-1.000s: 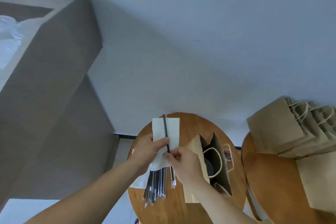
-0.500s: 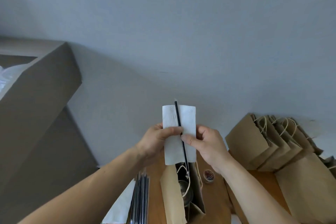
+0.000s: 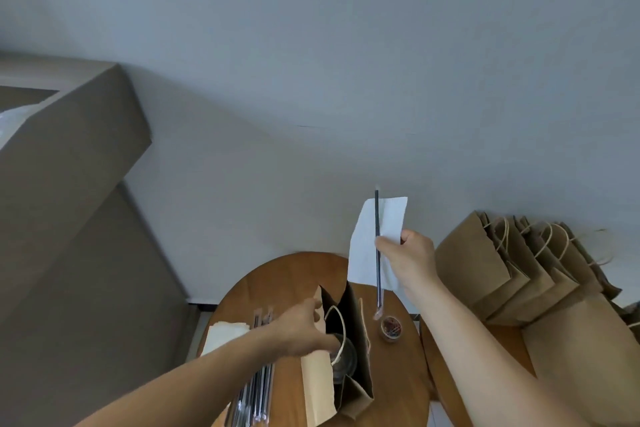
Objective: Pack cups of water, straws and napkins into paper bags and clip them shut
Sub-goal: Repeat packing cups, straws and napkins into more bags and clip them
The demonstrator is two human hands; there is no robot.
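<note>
Right hand up and pinching, left hand low at the bag mouth.

The right hand [image 3: 410,258] is raised well above the table, forearm rising from the lower right, thumb and fingers closed in a pinch on a napkin [image 3: 379,239] and a straw [image 3: 377,250] held together and standing nearly upright. The left hand [image 3: 299,331] reaches in from the lower left, forearm bare and stretched across, fingers curled over the near rim of the open paper bag [image 3: 346,357] and gripping it, fingertips dipping into the opening. The two hands are well apart, right high, left low.
</note>
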